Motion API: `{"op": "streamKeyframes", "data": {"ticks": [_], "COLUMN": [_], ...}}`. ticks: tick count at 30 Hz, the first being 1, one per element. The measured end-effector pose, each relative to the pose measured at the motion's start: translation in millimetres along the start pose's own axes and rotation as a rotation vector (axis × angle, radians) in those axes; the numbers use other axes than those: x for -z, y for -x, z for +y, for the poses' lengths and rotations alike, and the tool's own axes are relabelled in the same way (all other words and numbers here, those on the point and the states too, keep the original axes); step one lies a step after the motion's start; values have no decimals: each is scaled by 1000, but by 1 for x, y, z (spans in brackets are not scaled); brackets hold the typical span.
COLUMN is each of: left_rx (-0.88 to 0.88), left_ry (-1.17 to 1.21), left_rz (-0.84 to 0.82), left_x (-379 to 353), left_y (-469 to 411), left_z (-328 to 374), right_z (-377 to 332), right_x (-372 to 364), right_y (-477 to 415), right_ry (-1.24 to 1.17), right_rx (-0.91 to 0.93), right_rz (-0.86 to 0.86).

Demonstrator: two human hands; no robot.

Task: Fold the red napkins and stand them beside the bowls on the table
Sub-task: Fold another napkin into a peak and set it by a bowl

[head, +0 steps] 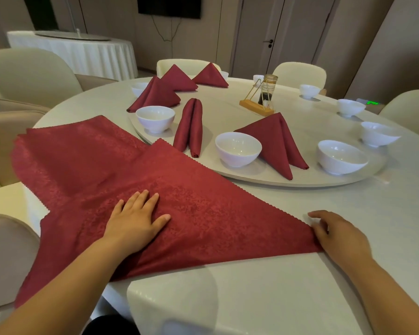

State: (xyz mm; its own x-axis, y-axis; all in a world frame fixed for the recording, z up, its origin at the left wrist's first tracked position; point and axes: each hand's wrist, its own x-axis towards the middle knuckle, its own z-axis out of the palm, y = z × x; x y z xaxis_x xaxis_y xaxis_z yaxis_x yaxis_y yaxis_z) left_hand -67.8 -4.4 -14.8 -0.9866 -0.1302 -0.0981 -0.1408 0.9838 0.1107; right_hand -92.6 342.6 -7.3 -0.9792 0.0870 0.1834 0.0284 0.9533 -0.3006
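Note:
A red napkin [203, 213] folded into a triangle lies flat at the near table edge, on top of more flat red napkins [70, 151] to the left. My left hand [136, 218] presses flat on the triangle's middle. My right hand [336, 235] holds the triangle's right corner with curled fingers. On the turntable [300, 180] stand several white bowls, among them a near bowl [237, 148] and a left bowl [154, 118]. A folded napkin [273, 141] stands beside the near bowl. A rolled napkin [190, 126] lies between the two bowls. Three more folded napkins [160, 93] stand farther back.
A wooden stand with a gold wire frame and a glass holder [260, 100] sits mid-turntable. More bowls [377, 134] line the right side. Cream chairs [27, 73] ring the round table; another draped table [78, 49] stands at the back left.

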Motion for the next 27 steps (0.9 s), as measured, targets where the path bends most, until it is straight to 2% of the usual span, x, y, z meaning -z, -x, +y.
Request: {"op": "streamKeyframes", "data": {"ticks": [8,11,14,16,19,24,27], "left_rx": [-77,-80,-84,-92,-104,-146,-185], "left_ry": [6,27,37,30,46,190,459], "left_rz": [13,43,74,78,127,176,329], "left_x": [-6,-8,-10,-12,-15,-13,-8], "left_y": [4,2,2,3,1,3,15], "left_z": [12,11,10,10,8,4,-9], "right_z": [15,11,-24,-62,-117,-164,-158], "right_x": [12,8,6,3,-12,-51,-68], "right_y": [4,0,1,4,7,5,5], "right_ry": [127,158,37,-86,-144,-69,47], "right_rx": [-60,54,207,330,589,622,654], "right_rz": [-31,0,75,-4,-191,-441,-403]}}
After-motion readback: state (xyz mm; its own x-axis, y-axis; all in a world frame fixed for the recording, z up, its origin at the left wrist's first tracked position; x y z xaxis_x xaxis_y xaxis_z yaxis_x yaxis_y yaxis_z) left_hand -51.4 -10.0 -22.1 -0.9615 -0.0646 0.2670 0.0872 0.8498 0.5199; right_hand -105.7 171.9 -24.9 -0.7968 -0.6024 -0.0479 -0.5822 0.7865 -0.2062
